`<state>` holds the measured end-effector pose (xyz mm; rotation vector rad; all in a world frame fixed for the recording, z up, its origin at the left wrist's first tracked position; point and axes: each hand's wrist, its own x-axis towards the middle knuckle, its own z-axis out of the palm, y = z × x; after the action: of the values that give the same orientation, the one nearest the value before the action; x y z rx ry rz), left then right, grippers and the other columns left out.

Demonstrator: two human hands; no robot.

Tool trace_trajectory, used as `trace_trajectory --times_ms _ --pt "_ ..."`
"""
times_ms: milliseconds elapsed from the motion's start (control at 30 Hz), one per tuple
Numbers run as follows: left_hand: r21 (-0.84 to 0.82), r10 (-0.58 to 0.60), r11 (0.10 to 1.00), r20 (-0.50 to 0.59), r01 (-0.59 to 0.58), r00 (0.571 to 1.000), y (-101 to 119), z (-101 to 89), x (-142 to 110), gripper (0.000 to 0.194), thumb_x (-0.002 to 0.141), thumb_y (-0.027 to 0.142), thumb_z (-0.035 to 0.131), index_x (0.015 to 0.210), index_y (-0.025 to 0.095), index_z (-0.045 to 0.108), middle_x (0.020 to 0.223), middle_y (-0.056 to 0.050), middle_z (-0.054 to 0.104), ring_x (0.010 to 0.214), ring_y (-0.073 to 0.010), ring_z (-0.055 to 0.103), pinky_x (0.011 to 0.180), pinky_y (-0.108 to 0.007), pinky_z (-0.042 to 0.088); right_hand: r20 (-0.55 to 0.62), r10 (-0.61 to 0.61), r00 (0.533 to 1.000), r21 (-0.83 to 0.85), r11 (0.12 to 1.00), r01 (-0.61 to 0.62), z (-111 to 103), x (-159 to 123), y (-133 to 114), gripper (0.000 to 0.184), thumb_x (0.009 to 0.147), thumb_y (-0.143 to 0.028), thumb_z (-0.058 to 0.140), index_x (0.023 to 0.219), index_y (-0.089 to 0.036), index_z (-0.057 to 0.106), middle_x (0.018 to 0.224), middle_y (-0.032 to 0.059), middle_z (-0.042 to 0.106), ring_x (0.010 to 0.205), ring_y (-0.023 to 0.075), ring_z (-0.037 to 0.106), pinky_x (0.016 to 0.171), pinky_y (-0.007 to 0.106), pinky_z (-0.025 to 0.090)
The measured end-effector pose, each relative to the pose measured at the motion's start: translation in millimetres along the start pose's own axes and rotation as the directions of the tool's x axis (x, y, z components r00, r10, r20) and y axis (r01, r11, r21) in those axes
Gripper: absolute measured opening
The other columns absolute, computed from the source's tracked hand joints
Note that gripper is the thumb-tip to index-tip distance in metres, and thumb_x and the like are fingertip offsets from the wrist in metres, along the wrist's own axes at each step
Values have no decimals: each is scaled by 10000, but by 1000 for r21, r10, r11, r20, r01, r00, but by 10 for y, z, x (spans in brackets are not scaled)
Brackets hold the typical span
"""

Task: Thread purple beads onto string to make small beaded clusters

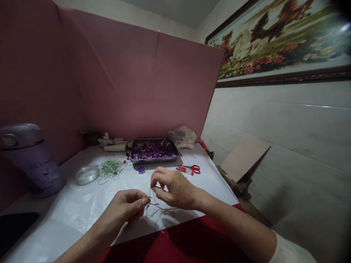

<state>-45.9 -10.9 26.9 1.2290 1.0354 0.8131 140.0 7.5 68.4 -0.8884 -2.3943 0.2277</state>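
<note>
A thin light-brown cord [155, 207] hangs in loops between my hands, above the white table cover near its front edge. My left hand [131, 206] pinches the cord between thumb and forefinger. Slightly higher and to the right, my right hand [175, 188] grips another part of it with thumb and fingers closed. Loose strands trail below and to the right. Beyond my hands stands a dark metal tray [156, 159] of purple, red and clear beads. A purple flower-shaped bead piece [141, 170] lies in front of the tray.
Red-handled scissors [195, 168] and a red lighter [185, 170] lie right of centre. Tangled green cord [112, 168] and a roll of clear line [87, 174] sit at left, near a purple bottle [41, 168]. A plastic bag [182, 137] rests behind, against a pink panel [142, 84].
</note>
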Motion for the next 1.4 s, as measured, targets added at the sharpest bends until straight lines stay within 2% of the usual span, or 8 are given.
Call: trace_trajectory --times_ms 300,500,633,800,900,1000,1167,1400 --pt "101 100 989 83 -108 992 49 3 -43 309 719 463 644 674 158 629 446 73 403 375 -66 295 356 -193 230 53 -9 999 97 995 4 140 63 96 101 761 -111 563 785 -188 625 868 1 606 725 120 551 714 226 414" --pt "185 390 905 4 -384 921 168 -15 -83 211 744 351 648 608 195 687 909 -35 563 855 -184 530 750 -270 399 70 105 992 311 943 -121 378 68 231 74 734 -104 585 710 -165 619 736 -22 581 686 112 527 671 211 410" --pt "135 343 932 -32 -336 939 156 -40 -87 181 773 348 625 680 211 699 854 -27 617 870 -197 531 791 -284 374 102 205 973 373 899 -229 492 70 217 79 742 -99 585 698 -154 620 675 -31 569 636 103 516 597 193 391" --pt "32 237 971 -223 -236 946 87 -84 -58 188 742 359 670 672 185 680 680 8 607 706 -149 494 692 -249 368 -345 303 888 289 935 -207 537 -91 -70 172 869 -204 492 752 -154 608 712 25 588 668 133 528 621 231 392" --pt "-20 221 972 -250 -233 943 67 -89 -33 210 731 368 681 662 170 677 611 25 572 589 -117 436 598 -238 357 -306 152 940 267 961 -68 571 -203 -240 198 884 -268 505 790 -163 644 665 21 602 599 123 531 617 233 394" --pt "-72 193 974 -232 -215 953 60 -77 -20 223 731 373 680 674 158 679 605 16 590 547 -108 429 546 -236 349 -238 206 949 227 962 -152 679 -242 -278 208 843 -332 583 926 -157 659 672 23 621 585 132 538 599 243 392" --pt "-124 158 972 -279 -198 947 46 -77 7 228 697 370 710 686 143 694 600 -9 618 574 -125 480 533 -234 371 -78 247 966 260 940 -220 850 -250 -234 90 781 -219 628 704 -172 635 662 2 583 600 124 527 578 225 392" --pt "-247 62 959 -303 -141 951 22 -78 21 225 637 341 760 688 130 702 623 -7 620 526 -89 453 488 -206 342 -329 96 940 555 824 111 544 -273 -372 135 798 -192 567 671 -158 596 991 89 591 819 162 562 709 274 444"
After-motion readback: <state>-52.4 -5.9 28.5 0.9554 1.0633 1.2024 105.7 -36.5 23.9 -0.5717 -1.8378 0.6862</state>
